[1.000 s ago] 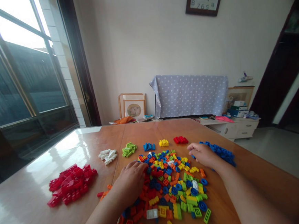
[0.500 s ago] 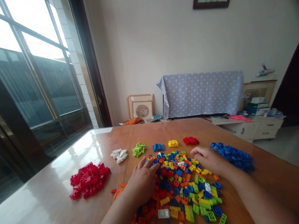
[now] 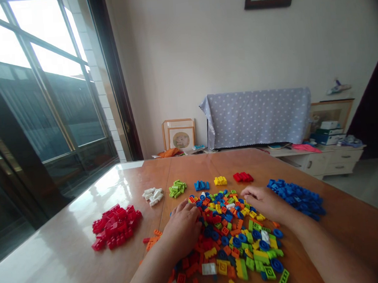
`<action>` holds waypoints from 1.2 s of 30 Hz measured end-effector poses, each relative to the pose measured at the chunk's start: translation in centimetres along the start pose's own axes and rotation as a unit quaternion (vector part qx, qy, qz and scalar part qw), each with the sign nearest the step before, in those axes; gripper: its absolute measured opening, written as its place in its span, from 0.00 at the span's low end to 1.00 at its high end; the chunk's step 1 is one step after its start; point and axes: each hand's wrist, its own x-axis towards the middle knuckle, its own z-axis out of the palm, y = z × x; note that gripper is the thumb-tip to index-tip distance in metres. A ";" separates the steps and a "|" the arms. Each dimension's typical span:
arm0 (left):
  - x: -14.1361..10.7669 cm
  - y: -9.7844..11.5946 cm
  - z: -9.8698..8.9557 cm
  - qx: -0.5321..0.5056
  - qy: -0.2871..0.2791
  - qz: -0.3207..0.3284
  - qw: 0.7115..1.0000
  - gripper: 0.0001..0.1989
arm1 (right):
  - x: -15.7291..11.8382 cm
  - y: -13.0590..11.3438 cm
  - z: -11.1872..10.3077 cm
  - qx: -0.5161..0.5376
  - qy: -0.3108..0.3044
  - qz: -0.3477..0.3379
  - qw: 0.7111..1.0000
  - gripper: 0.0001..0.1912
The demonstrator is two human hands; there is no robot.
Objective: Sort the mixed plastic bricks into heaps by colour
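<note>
A mixed pile of toy building bricks [image 3: 230, 232] in orange, blue, yellow, green, red and white spreads over the table before me. At its left side my left hand [image 3: 184, 224] reaches down among the bricks, fingers bent and close together. Its fingertips are hidden, so what they pinch cannot be seen. My right hand [image 3: 259, 197] rests at the pile's far right edge with its fingers curled in. Whatever lies under those fingers is also out of sight. Small loose yellow bricks [image 3: 259, 217] lie just below the right hand.
Red bricks [image 3: 117, 225] are heaped on the left and blue bricks [image 3: 296, 198] on the right. Along the far side sit small groups of white bricks [image 3: 153, 195], green bricks [image 3: 177, 188], blue bricks [image 3: 201, 185], yellow bricks [image 3: 220, 181] and red bricks [image 3: 243, 177].
The fingers of my left hand have drawn closer together and bent further down into the pile. My right hand stays about where it was. The view has shifted slightly.
</note>
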 end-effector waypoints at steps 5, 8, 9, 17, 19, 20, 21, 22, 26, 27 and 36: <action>0.0 0.1 0.0 0.004 0.000 0.002 1.000 0.10 | -0.1 -0.3 -0.1 0.001 -0.003 0.000 1.000 0.14; 0.0 0.1 -0.2 0.004 -0.002 0.000 1.000 0.09 | -0.2 -0.5 -0.2 0.001 -0.004 -0.001 1.000 0.14; 0.0 0.1 -0.2 0.003 -0.001 0.001 1.000 0.09 | -0.2 -0.6 -0.2 0.001 -0.005 -0.002 1.000 0.14; 0.2 -0.7 0.7 -0.009 0.011 0.021 1.000 0.10 | -0.1 -0.2 -0.2 0.006 0.007 0.000 1.000 0.14; 0.2 -0.7 0.6 -0.008 0.009 0.023 1.000 0.09 | 0.0 -0.1 -0.3 0.005 0.016 0.008 1.000 0.15; 0.3 -0.7 0.6 -0.007 0.009 0.023 1.000 0.09 | 0.0 0.0 -0.3 0.005 0.021 0.012 1.000 0.15; 0.3 -0.6 0.5 -0.007 0.009 0.023 1.000 0.09 | 0.0 0.1 -0.4 0.004 0.024 0.017 1.000 0.15; 0.3 -0.6 0.4 -0.007 0.010 0.023 1.000 0.10 | 0.1 0.2 -0.5 0.003 0.025 0.020 0.999 0.15; 0.2 -0.5 0.2 -0.007 0.009 0.027 1.000 0.10 | 0.1 0.5 -0.8 -0.001 0.027 0.034 0.999 0.15; 0.2 -0.6 0.2 -0.009 0.008 0.031 0.999 0.10 | 0.1 0.5 -0.8 0.000 0.028 0.036 0.999 0.15; 0.0 -0.5 -1.0 -0.001 -0.005 -0.004 1.000 0.18 | 0.1 -0.3 0.6 0.007 0.014 -0.016 1.000 0.15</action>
